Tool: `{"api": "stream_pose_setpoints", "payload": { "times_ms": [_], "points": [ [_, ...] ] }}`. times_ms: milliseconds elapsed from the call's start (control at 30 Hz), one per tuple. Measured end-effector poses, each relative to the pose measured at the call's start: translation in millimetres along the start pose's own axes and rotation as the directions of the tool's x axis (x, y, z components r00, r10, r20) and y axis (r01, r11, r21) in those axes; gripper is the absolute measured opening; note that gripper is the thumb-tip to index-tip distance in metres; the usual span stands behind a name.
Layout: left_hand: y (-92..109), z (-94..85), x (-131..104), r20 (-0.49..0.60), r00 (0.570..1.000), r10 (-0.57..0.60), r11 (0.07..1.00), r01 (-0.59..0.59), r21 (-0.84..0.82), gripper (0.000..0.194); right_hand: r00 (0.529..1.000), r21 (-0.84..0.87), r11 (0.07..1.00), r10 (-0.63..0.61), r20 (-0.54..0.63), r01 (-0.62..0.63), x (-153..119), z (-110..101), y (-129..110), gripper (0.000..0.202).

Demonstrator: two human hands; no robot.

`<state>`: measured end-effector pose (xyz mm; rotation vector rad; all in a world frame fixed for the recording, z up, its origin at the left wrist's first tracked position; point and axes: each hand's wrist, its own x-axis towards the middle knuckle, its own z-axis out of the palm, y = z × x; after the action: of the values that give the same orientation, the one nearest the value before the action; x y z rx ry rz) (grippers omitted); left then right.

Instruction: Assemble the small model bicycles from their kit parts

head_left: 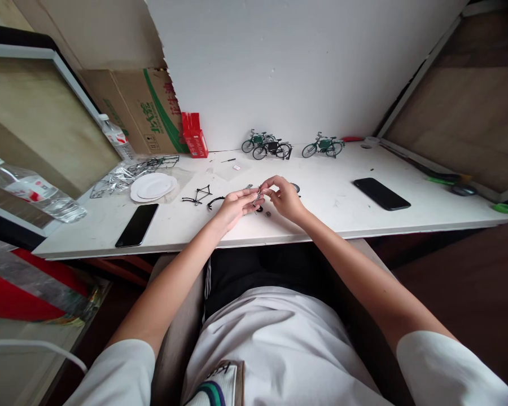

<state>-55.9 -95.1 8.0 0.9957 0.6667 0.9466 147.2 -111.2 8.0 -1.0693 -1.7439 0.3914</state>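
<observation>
Over the front middle of the white table, my left hand (237, 207) and my right hand (283, 198) come together, fingertips closed on a small metallic part (259, 194) of a model bicycle. Its exact kind is too small to make out. To the left of my hands lie a black miniature bicycle frame (198, 195) and a curved black piece (215, 201). A small wheel (295, 188) is partly hidden behind my right hand. Small dark round parts (268, 213) lie on the table just below my fingers.
Miniature bicycles (272, 149) and a green one (323, 146) stand at the back. A red box (195, 135), white plates (153, 187), black sprues (154, 163) and water bottles (34, 192) are to the left. Phones lie left (137, 225) and right (381, 193).
</observation>
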Motion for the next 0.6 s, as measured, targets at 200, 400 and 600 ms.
{"api": "stream_pose_setpoints", "payload": {
  "times_ms": [200,400,600],
  "points": [
    [1.7,-4.0,2.1,-0.067,0.997,0.039,0.994,-0.046,-0.099,0.021,0.998,-0.032,0.999,-0.037,-0.042,0.036,0.0,-5.6,-16.9,0.047],
    [0.4,-1.8,2.2,-0.072,0.996,0.052,0.985,-0.063,-0.161,0.018,0.965,-0.207,0.974,-0.142,-0.219,0.096,-6.7,2.8,-15.5,0.037],
    [0.6,5.0,0.8,-0.071,0.997,0.043,0.984,-0.055,-0.168,0.021,0.969,-0.309,0.920,-0.247,0.019,0.241,-16.0,10.0,-9.0,0.029]
  ]
}}
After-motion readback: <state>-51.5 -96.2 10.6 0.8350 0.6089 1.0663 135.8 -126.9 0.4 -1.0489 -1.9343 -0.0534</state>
